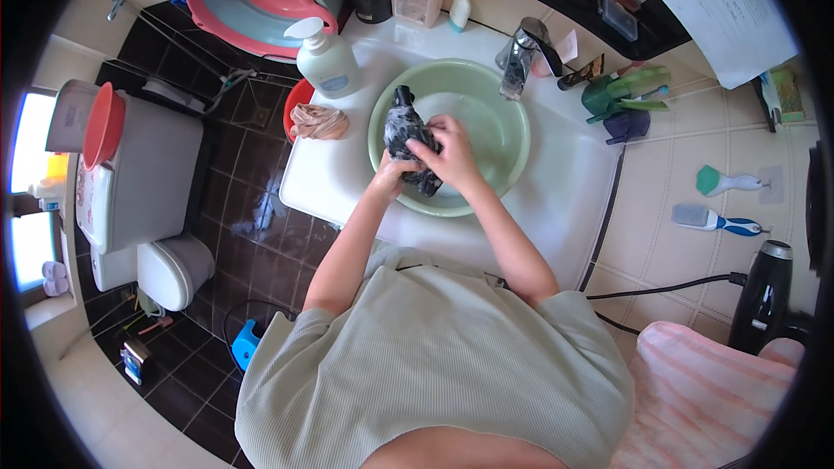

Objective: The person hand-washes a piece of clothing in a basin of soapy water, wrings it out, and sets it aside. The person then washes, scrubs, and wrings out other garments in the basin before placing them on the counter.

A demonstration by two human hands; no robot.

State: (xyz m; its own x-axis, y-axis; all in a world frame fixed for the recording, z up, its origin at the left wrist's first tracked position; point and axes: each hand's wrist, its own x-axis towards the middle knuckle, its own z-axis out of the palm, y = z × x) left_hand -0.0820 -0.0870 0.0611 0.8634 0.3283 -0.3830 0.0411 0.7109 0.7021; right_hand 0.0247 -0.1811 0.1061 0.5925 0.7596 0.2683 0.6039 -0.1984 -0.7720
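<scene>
A wet black cloth (403, 128), streaked with white suds, is bunched up over the left side of a pale green basin (514, 156); its exact kind of garment I cannot make out. My left hand (398, 175) grips its lower part from the left, fingers partly hidden behind it. My right hand (450, 153) is closed on the right side of the cloth, thumb across it and fingers curled. The basin stands in the white sink (565, 182) and has shallow, slightly cloudy water in it. A chrome faucet (519, 56) stands at its far right rim.
Left of the basin are a pump bottle (328, 65) and a beige wrung cloth (320, 122) on a red bowl (295, 104). Large pink-rimmed tubs (204, 4) stand behind. A black hair dryer (763, 295) with a cord hangs at right, above a pink towel (704, 391).
</scene>
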